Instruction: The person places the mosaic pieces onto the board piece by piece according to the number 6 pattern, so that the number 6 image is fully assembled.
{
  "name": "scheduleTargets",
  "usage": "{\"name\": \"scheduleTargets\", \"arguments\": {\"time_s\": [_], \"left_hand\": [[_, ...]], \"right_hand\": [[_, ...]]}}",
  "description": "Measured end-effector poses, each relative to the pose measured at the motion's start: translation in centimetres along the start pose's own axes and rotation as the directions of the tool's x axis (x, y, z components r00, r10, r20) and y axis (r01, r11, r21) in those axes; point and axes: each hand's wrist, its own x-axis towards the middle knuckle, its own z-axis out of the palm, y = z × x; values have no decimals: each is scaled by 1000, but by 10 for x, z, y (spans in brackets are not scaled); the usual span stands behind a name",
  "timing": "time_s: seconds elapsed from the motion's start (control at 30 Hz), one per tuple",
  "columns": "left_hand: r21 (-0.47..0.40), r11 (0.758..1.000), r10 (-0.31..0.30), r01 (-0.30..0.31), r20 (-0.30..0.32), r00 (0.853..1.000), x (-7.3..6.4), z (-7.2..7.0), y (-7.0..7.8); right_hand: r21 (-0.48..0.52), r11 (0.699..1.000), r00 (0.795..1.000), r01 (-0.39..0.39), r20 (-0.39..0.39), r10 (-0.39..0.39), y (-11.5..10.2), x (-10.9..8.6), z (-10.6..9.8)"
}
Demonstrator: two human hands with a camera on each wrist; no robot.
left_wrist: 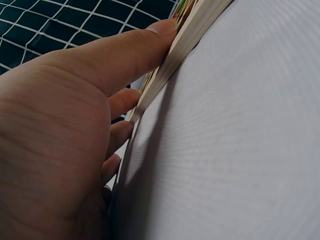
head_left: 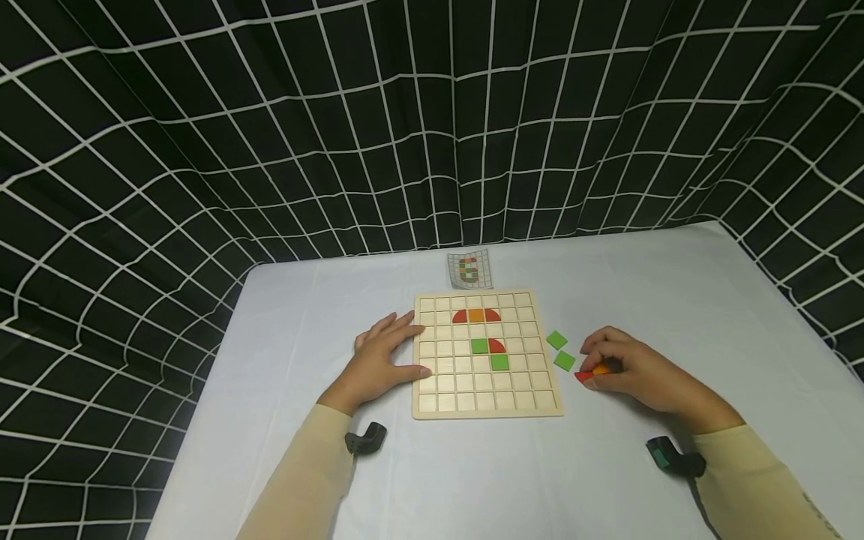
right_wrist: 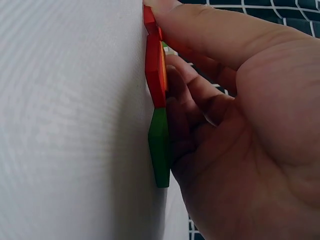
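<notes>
Hands on either side of a wooden grid board: the left hand [head_left: 378, 356] steadies it, the right hand [head_left: 628, 367] holds a red piece [head_left: 582, 376].
Lying on the table [head_left: 472, 480] off the board's [head_left: 442, 405] right edge, the red piece sits at the right hand's fingertips, far nearer that hand than the left; its long axis cannot be told under the fingers. The right grip curls thumb and forefinger about it; how firmly is unclear. The left grip is spread, thumb and fingertips against the board's left edge. Two loose green tiles [head_left: 564, 361] lie between board and right hand; an orange piece [head_left: 601, 370] shows under the fingers. The red piece is flat, glossy and partly hidden. A patterned card [head_left: 470, 270] lies beyond the board.
</notes>
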Motion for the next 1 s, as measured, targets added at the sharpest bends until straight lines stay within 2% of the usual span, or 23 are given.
{"name": "scheduleTargets", "arguments": {"time_s": [0.23, 0.53, 0.8, 1.0], "left_hand": [[-1, 1000, 2, -2, -3, 1000, 0, 0, -1], [2, 1000, -1, 1, 2, 1000, 0, -1, 2], [5, 1000, -5, 5, 9, 1000, 0, -2, 1], [-4, 1000, 2, -2, 6, 1000, 0, -1, 0]], "right_hand": [[-6, 1000, 1000, -22, 10, 22, -4, 0, 1], [-138, 990, 1000, 8, -14, -10, -13, 2, 3], [-179, 981, 996, -80, -53, 72, -7, 5, 4], [-181, 980, 996, -83, -36, 78, -8, 4, 4]]}}
